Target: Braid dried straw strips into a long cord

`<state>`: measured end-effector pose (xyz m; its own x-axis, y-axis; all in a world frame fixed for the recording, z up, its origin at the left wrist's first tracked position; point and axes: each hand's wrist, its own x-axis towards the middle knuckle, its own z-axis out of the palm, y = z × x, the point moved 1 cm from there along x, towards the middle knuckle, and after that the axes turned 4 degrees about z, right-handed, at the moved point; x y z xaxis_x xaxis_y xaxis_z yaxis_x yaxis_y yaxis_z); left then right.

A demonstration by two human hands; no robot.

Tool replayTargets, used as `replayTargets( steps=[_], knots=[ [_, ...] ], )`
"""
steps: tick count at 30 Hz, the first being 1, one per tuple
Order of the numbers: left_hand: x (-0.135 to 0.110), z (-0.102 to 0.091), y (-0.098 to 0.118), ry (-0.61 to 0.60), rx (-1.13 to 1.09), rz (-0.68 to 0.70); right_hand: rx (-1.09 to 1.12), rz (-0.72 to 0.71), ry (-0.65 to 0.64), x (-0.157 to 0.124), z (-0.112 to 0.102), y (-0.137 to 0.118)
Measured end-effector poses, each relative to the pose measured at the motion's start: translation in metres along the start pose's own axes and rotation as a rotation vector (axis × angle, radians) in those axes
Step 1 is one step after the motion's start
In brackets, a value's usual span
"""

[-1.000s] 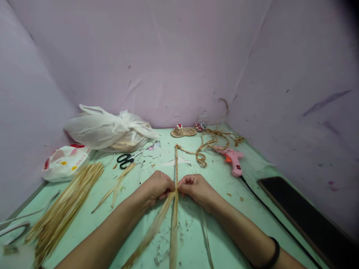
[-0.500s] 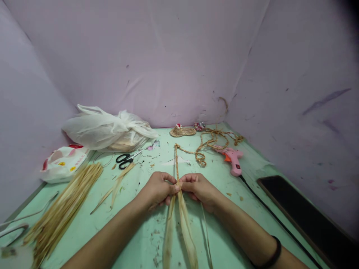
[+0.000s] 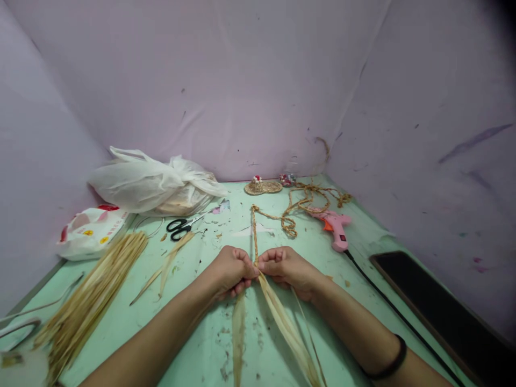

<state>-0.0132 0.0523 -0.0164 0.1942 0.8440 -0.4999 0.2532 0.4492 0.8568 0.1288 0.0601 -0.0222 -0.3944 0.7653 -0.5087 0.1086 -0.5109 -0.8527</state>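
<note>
A thin tan braid (image 3: 255, 234) of dried plant strips runs straight from a bend on the table down to my fingers. My left hand (image 3: 236, 271) pinches the braid's lower end, with one pale strip (image 3: 238, 328) hanging beneath it. Close against it, my right hand (image 3: 287, 271) is closed in a pinch on the strips at the same spot. A wide strip (image 3: 284, 322) slants down to the right from between the hands, and a narrow strip (image 3: 308, 328) trails from under my right hand. The fingertips partly hide where the strips cross.
Dried strips lie bundled (image 3: 97, 295) at left, near black-handled scissors (image 3: 179, 228), a white plastic bag (image 3: 157, 183) and a printed packet (image 3: 94, 231). A woven slipper-shaped piece (image 3: 264, 187) sits behind. At right are coiled braid (image 3: 308, 201), a pink glue gun (image 3: 334, 228) and a phone (image 3: 427, 301).
The wide strip has swung to the right and now slants below my right hand. The left strip has shifted slightly left. Both hands stay together at the braid's end.
</note>
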Motion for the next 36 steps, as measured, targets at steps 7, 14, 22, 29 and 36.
replayTargets(
  steps=[7,14,22,29,36],
  knots=[
    [-0.004,-0.005,0.006,-0.104,0.015,0.052,0.018,-0.049,0.000,0.003,-0.001,0.004],
    [-0.002,0.002,0.004,0.036,-0.012,-0.004,-0.102,-0.102,0.037,0.004,0.000,0.002],
    [0.000,0.004,0.000,0.047,-0.080,-0.022,-0.230,-0.098,0.060,0.006,0.000,0.004],
    [-0.001,0.007,0.002,0.125,0.051,0.071,-0.552,-0.262,0.210,0.011,-0.004,0.014],
    [0.003,0.011,-0.002,0.127,0.084,0.110,-0.778,-0.178,0.362,-0.006,-0.003,-0.003]
  ],
)
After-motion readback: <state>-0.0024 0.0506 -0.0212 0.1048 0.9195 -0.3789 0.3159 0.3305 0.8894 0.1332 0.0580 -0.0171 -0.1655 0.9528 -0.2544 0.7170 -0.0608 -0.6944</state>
